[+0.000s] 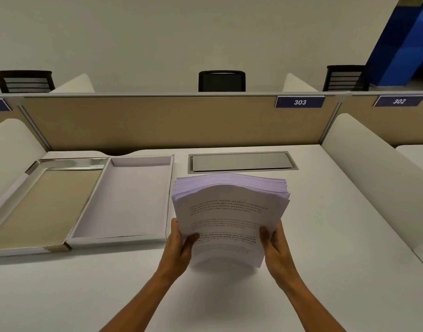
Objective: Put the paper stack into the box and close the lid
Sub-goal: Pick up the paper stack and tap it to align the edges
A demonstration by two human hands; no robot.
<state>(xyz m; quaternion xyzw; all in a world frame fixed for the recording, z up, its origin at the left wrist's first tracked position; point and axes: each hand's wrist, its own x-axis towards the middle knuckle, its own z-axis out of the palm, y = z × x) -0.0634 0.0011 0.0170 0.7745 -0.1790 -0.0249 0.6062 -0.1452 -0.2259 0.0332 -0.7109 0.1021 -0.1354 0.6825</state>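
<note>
A thick stack of white printed paper (pixel 229 212) is lifted off the desk, tilted with its far edge up and bowed in the middle. My left hand (pixel 180 245) grips its near left edge, thumb on the top sheet. My right hand (pixel 275 248) grips the near right edge the same way. To the left lies the open box (pixel 124 200), a shallow white tray with nothing in it. Its lid (pixel 42 204), lined in tan with a shiny rim, lies flat and open further left, joined to the tray's left side.
A metal cable hatch (pixel 241 161) is set in the white desk (pixel 325 236) behind the stack. A tan partition (pixel 157 121) closes the back, white side dividers (pixel 373 168) flank the desk. Black chairs stand beyond the partition.
</note>
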